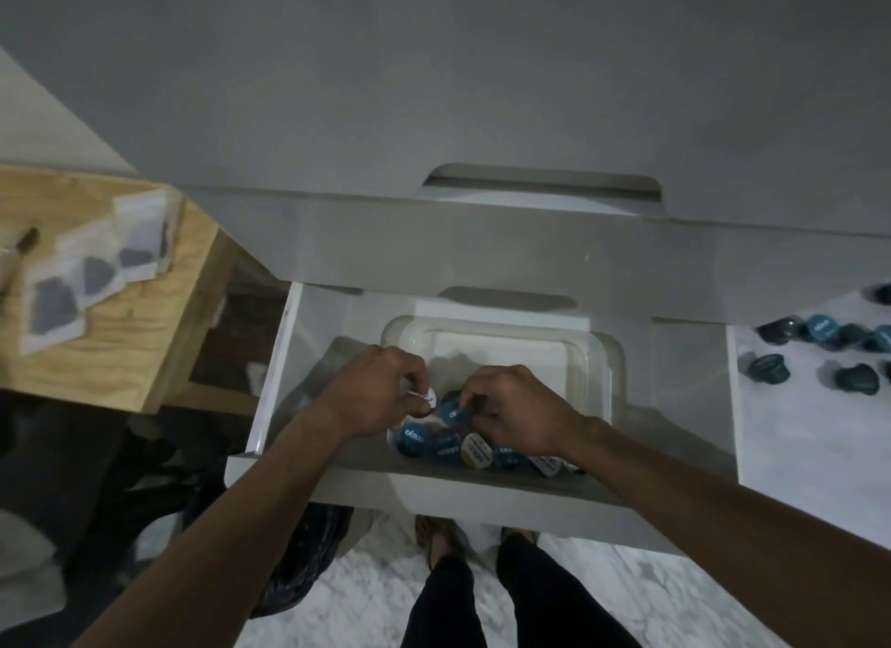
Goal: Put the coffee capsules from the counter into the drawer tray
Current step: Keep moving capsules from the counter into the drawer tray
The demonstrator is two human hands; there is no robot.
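Note:
An open white drawer (275, 372) holds a clear plastic tray (598, 358). Several coffee capsules (446, 447) with blue or cream foil lids lie along the tray's near side. My left hand (373, 392) is over the tray, fingers pinched on a white-lidded capsule (426, 398). My right hand (518, 413) is beside it, fingers closed on a blue capsule (453, 412). More dark blue capsules (819, 353) lie loose on the white counter at the right.
A wooden table (140, 319) at the left carries several tea bags (82, 281). A closed drawer front with a cut-out handle (540, 184) is above the open drawer. My legs and feet (482, 575) stand on a marbled floor below.

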